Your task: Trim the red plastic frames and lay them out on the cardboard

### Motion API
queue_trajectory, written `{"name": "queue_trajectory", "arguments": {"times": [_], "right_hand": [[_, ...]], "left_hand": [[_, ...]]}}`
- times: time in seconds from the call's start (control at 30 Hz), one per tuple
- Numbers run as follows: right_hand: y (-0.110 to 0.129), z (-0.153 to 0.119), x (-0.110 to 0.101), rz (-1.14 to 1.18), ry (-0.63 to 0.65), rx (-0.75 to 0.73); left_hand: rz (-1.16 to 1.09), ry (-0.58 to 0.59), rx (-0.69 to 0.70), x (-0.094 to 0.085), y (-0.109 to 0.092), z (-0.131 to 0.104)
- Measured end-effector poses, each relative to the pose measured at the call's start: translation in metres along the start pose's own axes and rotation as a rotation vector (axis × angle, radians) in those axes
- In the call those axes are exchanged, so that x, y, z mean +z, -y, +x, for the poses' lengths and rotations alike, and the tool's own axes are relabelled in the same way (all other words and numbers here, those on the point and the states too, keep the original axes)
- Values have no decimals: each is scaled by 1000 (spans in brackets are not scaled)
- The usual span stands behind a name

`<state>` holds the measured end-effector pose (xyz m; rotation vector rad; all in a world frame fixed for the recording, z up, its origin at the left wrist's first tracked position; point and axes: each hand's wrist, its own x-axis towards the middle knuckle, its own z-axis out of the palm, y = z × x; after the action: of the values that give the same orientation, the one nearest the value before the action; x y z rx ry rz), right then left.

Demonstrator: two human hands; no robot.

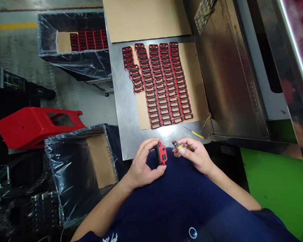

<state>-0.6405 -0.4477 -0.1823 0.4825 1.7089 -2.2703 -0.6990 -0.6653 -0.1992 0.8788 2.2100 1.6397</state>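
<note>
My left hand (pixel 145 164) is closed around a red-and-black plastic part (pixel 162 154), gripping it at its two ends between fingers and thumb. Just right of it, my right hand (pixel 193 154) pinches a small metal-tipped tool (pixel 176 145) with a yellow patch; most of the tool is hidden in the fingers, so its exact kind does not show. The tool's tip points toward the red part but stays apart from it. Beyond my hands, rows of similar red-and-black frames (pixel 163 85) lie on a cardboard sheet (pixel 195 80).
The metal table (pixel 127 117) carries two thin yellow-handled tools (pixel 197 135) near its front right. A plastic-lined bin (pixel 75 174) and a red stool (pixel 37 126) stand left. Another lined bin (pixel 73 57) holds more frames. A metal machine wall (pixel 227 67) borders the right.
</note>
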Motion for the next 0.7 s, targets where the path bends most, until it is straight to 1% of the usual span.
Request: {"name": "queue_trajectory", "arguments": {"times": [0.1, 0.17, 0.2, 0.23, 0.3, 0.33, 0.4, 0.47, 0.5, 0.57, 0.63, 0.7], "right_hand": [[-1, 1, 0, 3, 0, -1], [-1, 1, -1, -2, 2, -15], [-2, 1, -1, -14, 3, -22], [-1, 0, -2, -33, 6, -27], [2, -3, -2, -116, 37, -64], [4, -5, -1, -181, 69, -120], [12, -8, 3, -337, 152, -284], [20, -10, 9, -468, 243, -423], [24, -11, 13, -511, 272, -453], [29, -10, 21, -574, 270, -450], [30, -9, 26, -618, 209, -428], [29, -7, 29, -624, 201, -380]], "left_hand": [[6, 5, 22, -2, 1, -1], [-17, 6, 43, -2, 3, -3], [-48, 4, 31, -3, 4, -4], [-109, -2, -9, -3, 4, -6], [-348, -15, -171, -3, 4, -7], [-514, -22, -272, -3, 4, -6], [-838, -20, -489, -2, 2, -3], [-1031, 7, -680, 0, -1, 2], [-1072, 19, -750, 2, -2, 5], [-1092, 25, -825, 5, -3, 9], [-1084, 9, -825, 9, -3, 10], [-1058, 22, -807, 10, -2, 9]]}}
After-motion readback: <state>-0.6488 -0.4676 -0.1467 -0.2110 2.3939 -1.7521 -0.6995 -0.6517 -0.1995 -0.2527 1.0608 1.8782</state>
